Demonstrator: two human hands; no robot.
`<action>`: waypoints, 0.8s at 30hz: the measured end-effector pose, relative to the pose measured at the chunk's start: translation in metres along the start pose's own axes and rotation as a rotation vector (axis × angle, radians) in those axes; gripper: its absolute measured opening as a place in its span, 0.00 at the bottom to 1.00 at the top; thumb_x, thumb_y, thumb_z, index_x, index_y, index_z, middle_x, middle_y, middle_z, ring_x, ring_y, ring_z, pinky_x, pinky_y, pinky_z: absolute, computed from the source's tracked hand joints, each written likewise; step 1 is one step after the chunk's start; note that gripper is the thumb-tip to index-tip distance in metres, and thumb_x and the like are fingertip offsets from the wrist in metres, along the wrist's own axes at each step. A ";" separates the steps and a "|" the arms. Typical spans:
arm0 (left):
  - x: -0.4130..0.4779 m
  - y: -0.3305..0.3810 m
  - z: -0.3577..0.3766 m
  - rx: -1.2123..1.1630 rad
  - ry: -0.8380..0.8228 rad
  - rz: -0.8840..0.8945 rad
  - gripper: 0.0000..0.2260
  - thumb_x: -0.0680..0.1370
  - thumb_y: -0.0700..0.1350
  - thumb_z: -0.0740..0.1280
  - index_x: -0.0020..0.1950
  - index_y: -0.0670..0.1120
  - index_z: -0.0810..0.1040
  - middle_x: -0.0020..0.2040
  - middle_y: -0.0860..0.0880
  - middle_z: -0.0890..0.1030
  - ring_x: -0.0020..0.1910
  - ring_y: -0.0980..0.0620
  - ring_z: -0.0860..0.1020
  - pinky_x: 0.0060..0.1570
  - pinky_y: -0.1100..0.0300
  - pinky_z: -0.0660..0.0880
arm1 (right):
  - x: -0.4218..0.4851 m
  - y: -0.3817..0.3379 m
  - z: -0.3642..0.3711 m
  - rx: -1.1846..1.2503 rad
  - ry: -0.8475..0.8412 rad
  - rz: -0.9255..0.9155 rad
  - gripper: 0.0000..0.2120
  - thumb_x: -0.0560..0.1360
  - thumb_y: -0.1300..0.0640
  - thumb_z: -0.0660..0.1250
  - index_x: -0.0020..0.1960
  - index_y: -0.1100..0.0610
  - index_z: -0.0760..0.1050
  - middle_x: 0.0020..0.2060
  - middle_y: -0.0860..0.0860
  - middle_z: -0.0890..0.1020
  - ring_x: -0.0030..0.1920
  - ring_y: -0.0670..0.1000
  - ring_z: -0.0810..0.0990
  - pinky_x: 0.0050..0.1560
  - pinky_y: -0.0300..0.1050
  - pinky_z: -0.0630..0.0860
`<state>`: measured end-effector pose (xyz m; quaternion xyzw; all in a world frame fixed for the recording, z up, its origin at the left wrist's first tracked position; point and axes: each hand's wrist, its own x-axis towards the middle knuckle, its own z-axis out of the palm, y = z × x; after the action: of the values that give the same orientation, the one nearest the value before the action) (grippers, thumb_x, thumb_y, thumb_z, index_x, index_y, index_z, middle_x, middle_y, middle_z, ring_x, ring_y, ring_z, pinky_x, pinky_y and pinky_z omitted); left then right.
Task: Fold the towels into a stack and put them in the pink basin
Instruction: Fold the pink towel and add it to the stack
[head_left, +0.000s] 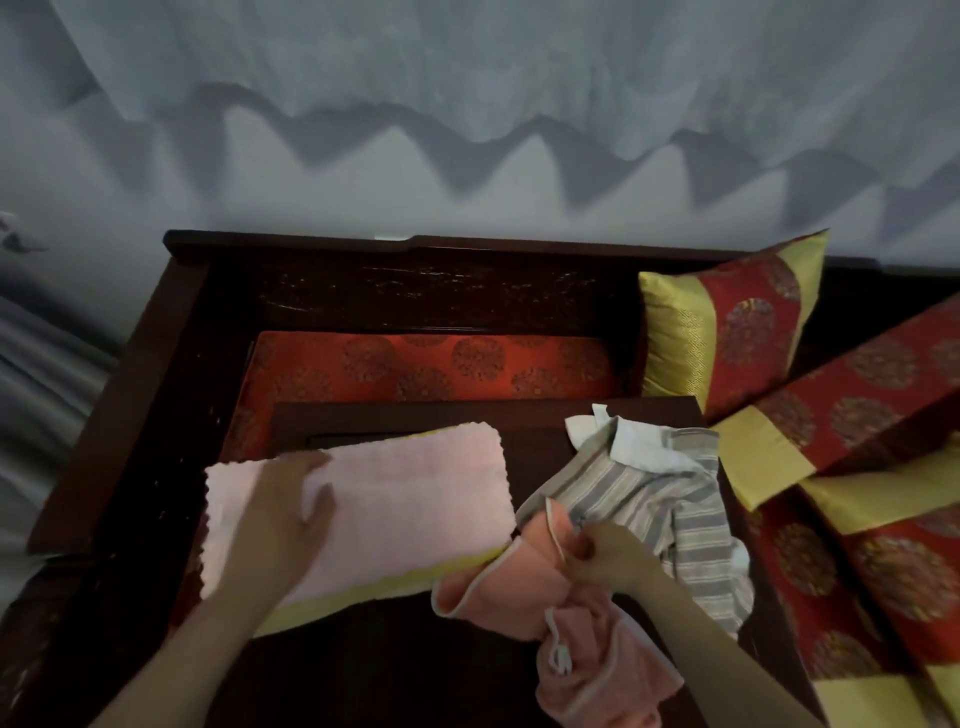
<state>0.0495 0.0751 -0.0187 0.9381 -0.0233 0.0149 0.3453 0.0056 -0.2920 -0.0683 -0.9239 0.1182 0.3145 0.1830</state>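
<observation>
A folded pale pink towel (405, 499) lies on a yellow towel (363, 597), whose edge shows along the front, on the dark wooden table (389, 670). My left hand (283, 514) rests flat on the pink towel's left part, fingers straight. To the right, my right hand (597, 553) pinches the edge of a crumpled salmon-pink towel (587, 649) with pale trim. Behind it lies a rumpled grey striped towel (675, 514) and a white cloth (628, 441). No pink basin is in view.
A red patterned seat cushion (431, 364) lies beyond the table inside a dark wooden bench frame (171, 322). Red and gold pillows (727, 322) and bolsters (857, 410) crowd the right side. Pale curtains (467, 104) hang behind.
</observation>
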 end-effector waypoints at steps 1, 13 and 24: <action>-0.006 0.014 0.012 -0.015 -0.051 0.045 0.14 0.76 0.47 0.62 0.59 0.43 0.75 0.55 0.48 0.76 0.56 0.51 0.72 0.58 0.61 0.66 | -0.003 -0.001 0.001 0.002 0.030 -0.004 0.18 0.68 0.49 0.69 0.28 0.55 0.65 0.26 0.48 0.70 0.33 0.50 0.73 0.32 0.42 0.64; -0.037 0.142 0.078 -0.436 -0.633 0.056 0.35 0.63 0.55 0.78 0.66 0.55 0.68 0.62 0.61 0.73 0.61 0.63 0.72 0.62 0.61 0.71 | -0.089 -0.035 -0.096 0.838 0.003 -0.265 0.10 0.73 0.66 0.63 0.37 0.54 0.71 0.28 0.46 0.69 0.29 0.42 0.68 0.28 0.33 0.64; -0.032 0.191 0.043 -0.898 -0.357 -0.273 0.06 0.70 0.44 0.65 0.44 0.50 0.80 0.40 0.53 0.84 0.42 0.55 0.81 0.40 0.62 0.77 | -0.117 -0.045 -0.154 0.793 0.411 -0.639 0.14 0.63 0.73 0.68 0.39 0.56 0.73 0.30 0.40 0.74 0.33 0.41 0.68 0.36 0.34 0.65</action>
<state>0.0078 -0.0966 0.0707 0.6793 0.0369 -0.2025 0.7044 0.0124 -0.3030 0.1294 -0.8164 -0.0254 -0.0123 0.5769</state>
